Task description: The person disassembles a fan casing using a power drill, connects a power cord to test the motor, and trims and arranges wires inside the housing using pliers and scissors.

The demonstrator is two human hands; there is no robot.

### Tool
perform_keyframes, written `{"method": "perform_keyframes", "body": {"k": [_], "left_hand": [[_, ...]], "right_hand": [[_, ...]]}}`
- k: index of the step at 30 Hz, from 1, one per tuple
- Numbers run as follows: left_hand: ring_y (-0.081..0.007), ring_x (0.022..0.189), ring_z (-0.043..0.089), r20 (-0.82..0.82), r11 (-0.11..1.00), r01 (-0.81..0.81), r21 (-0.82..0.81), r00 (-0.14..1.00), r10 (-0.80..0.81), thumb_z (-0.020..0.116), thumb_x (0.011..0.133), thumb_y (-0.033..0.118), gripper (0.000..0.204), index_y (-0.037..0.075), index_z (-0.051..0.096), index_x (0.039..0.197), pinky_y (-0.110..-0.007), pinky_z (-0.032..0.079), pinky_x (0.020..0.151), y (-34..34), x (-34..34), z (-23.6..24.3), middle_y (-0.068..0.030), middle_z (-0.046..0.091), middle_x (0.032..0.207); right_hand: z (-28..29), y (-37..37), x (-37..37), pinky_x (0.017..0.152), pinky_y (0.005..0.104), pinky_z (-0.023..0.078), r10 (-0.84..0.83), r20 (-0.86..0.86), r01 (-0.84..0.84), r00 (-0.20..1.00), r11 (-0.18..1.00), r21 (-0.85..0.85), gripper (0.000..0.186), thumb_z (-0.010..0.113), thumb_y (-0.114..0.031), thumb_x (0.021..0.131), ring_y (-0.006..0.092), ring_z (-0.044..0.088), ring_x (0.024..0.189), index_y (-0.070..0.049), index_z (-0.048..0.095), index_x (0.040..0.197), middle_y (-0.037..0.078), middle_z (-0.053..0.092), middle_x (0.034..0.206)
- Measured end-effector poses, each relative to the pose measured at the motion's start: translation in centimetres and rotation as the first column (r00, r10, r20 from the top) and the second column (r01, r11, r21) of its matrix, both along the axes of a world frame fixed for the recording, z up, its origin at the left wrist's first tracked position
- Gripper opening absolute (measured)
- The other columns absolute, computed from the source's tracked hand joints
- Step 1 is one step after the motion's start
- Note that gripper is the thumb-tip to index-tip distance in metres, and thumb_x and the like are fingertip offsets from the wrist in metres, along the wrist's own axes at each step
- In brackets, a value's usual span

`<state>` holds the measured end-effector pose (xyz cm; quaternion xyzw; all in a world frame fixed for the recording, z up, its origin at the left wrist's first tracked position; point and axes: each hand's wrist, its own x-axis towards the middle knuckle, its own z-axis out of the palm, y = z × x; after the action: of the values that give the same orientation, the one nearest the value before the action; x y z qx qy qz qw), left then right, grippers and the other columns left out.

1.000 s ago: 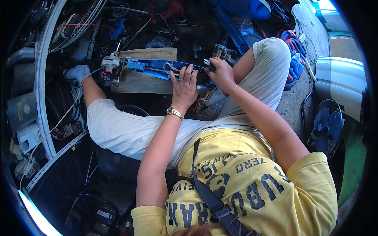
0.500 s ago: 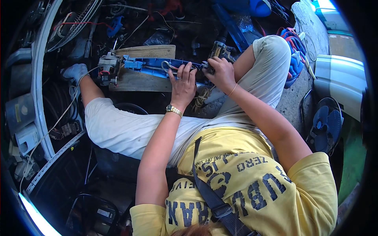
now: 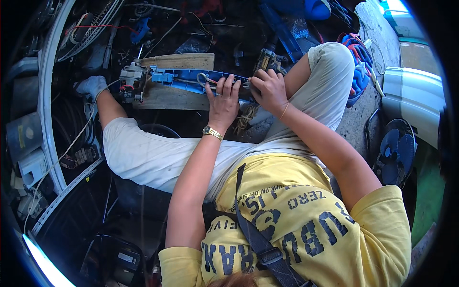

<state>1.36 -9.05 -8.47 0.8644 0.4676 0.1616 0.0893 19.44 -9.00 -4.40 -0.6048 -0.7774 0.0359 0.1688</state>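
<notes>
At the long blue plastic housing [image 3: 185, 80], my left hand [image 3: 224, 103] presumably steadies it, right hand [image 3: 271, 92] apart; grips indiscernible.

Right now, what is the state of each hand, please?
Left hand: fingers on the blue housing; any grip cannot be told.
Right hand: closed around a small tool, mostly hidden.

1. Cool, bluish light spills in from the right, gleaming off that white curved panel [image 3: 412, 93]!
2. Lower left, a glowing strip [image 3: 43, 260] burns out to pure white.
3. Up top, the clutter [image 3: 192, 45] sinks into deep shadow.
4. Left hand [image 3: 224, 106] and right hand [image 3: 272, 93] catch softer light, reasonably sharp.
5. Outward, straight edges bow; the rim goes black.
</notes>
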Motion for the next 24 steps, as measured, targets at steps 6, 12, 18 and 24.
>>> {"method": "perform_keyframes", "body": {"k": [6,12,18,24], "left_hand": [[-0.0256,0.132,0.033,-0.029,1.000,0.015,-0.006,0.999,-0.015,0.076,0.064,0.016,0.081,0.017,0.039,0.136,-0.064,0.020,0.108,0.2,0.2,0.1,-0.0054,0.035,0.140],[-0.0249,0.132,0.034,-0.054,0.999,0.009,0.036,0.999,-0.007,0.075,0.064,0.015,0.082,0.017,0.039,0.137,-0.063,0.020,0.107,-0.1,-0.2,-0.6,-0.0050,0.035,0.140],[-0.0245,0.131,0.034,-0.054,0.998,0.014,0.063,0.998,-0.010,0.072,0.065,0.012,0.077,0.017,0.041,0.135,-0.062,0.021,0.107,0.2,-0.2,-0.9,-0.0052,0.036,0.140],[-0.0246,0.132,0.034,-0.067,0.998,0.037,0.055,0.997,-0.033,0.073,0.064,0.012,0.075,0.018,0.043,0.132,-0.063,0.021,0.106,0.3,-0.1,-0.7,-0.0053,0.035,0.141]], "right_hand": [[-1.7,2.1,0.6,0.071,0.0381,0.048,-0.361,-0.281,0.270,0.889,0.910,-0.313,0.019,0.074,-0.018,0.073,0.0266,0.063,0.083,-0.008,0.068,0.088,0.004,0.065,0.089],[-1.9,6.2,2.7,0.079,0.0311,0.048,-0.443,-0.406,-0.106,0.799,0.562,-0.820,0.035,0.078,-0.021,0.071,0.0177,0.062,0.083,0.000,0.067,0.096,0.010,0.068,0.088],[-1.3,4.9,1.8,0.084,0.0410,0.050,-0.240,-0.335,-0.066,0.911,0.719,-0.692,0.033,0.071,-0.026,0.077,0.0338,0.065,0.097,-0.008,0.065,0.105,0.016,0.069,0.097],[-0.8,4.2,0.3,0.078,0.0443,0.051,-0.145,-0.147,0.038,0.978,0.826,-0.563,0.028,0.069,-0.021,0.076,0.0339,0.066,0.092,-0.009,0.063,0.100,0.014,0.069,0.092]]}}
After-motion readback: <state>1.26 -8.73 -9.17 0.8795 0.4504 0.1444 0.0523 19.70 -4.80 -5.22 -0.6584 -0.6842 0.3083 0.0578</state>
